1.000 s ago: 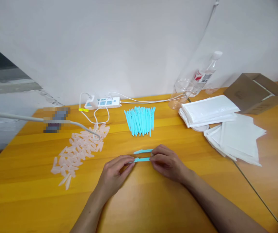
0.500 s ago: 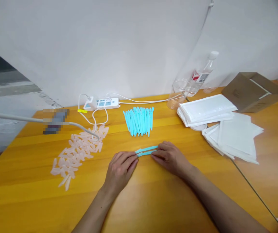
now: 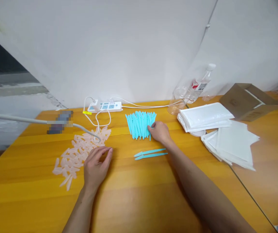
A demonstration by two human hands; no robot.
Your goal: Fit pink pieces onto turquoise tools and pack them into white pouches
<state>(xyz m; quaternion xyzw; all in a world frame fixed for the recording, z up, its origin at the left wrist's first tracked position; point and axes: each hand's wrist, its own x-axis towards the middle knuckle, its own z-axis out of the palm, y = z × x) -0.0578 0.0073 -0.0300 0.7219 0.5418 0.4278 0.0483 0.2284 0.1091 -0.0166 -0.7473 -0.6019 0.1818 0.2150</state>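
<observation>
Two long blue sticks lie side by side on the wooden table, touched by neither hand. Behind them is a pile of similar blue sticks. At the pile's right edge is my right hand, its thumb and fingers closed at the sticks; what they hold, if anything, is hidden. My left hand hovers by the right side of the scattered pale pink caps. Its thumb and index fingertips come close together, and whether something small is between them cannot be made out.
A white power strip with cables lies by the wall, near a blurred dark object. On the right are a plastic cup, a bottle, white packets, white sheets and an open cardboard box.
Both hands have let go of the two blue sticks. My left hand has moved left to the pink caps, and my right hand has moved up to the blue pile.
</observation>
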